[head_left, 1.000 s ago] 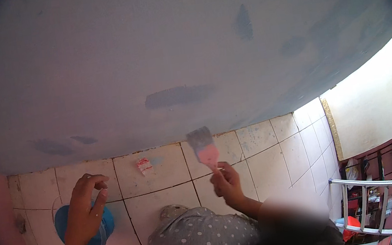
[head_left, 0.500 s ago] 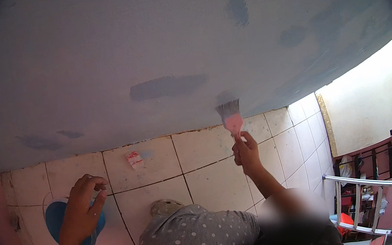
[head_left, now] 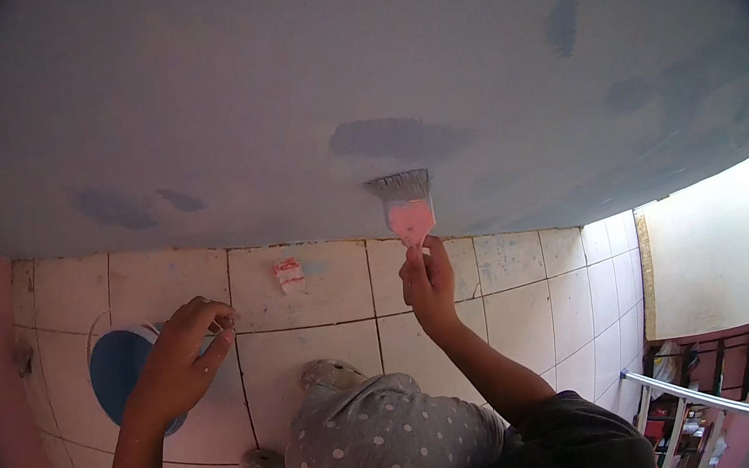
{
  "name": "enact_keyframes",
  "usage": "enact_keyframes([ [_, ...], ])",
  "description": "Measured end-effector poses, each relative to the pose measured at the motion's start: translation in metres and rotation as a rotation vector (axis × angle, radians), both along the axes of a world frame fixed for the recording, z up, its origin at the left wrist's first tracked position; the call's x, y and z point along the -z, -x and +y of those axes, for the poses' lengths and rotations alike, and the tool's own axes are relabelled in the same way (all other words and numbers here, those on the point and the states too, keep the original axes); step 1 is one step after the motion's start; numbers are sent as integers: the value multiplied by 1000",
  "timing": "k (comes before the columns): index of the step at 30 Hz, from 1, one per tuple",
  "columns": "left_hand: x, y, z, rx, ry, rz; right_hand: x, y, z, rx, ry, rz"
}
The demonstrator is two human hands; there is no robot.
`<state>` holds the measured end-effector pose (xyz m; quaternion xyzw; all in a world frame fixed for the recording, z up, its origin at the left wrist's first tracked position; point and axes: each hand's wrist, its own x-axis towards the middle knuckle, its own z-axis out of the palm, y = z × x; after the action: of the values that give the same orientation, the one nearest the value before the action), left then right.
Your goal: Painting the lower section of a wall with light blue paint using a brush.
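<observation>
Far left: blue bucket [head_left: 101, 376] on the tiles, partly behind left hand [head_left: 188, 352]; that hand is empty, fingers loosely curled. Crumpled red-and-white scrap [head_left: 289, 275] on the floor near the wall base. Paintbrush [head_left: 409, 216] right of it, pink handle gripped by right hand [head_left: 430, 286], bristles fanned against the lower wall [head_left: 218, 141], below a darker patch. Step looks like brushing paint on. Next move calls for light, even pressure sideways, bristles clear of the tiles.
</observation>
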<state>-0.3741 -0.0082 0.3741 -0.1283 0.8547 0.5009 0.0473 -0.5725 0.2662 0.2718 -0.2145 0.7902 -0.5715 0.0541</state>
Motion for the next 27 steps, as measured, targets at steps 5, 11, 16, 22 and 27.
enact_keyframes([
  [5,8,-9,-5,-4,-13,20,32,-22,5,66,73,-592],
  [11,17,-13,-11,-17,-35,54,4,-52,-10,-154,-65,-506],
  [16,18,17,-14,28,-98,34,-15,-39,-47,-182,177,-591],
  [22,14,21,-26,-67,-116,136,50,-53,-42,-22,366,-1436],
  [27,32,-2,-46,-169,-133,97,19,-56,-40,-113,241,-1345],
])
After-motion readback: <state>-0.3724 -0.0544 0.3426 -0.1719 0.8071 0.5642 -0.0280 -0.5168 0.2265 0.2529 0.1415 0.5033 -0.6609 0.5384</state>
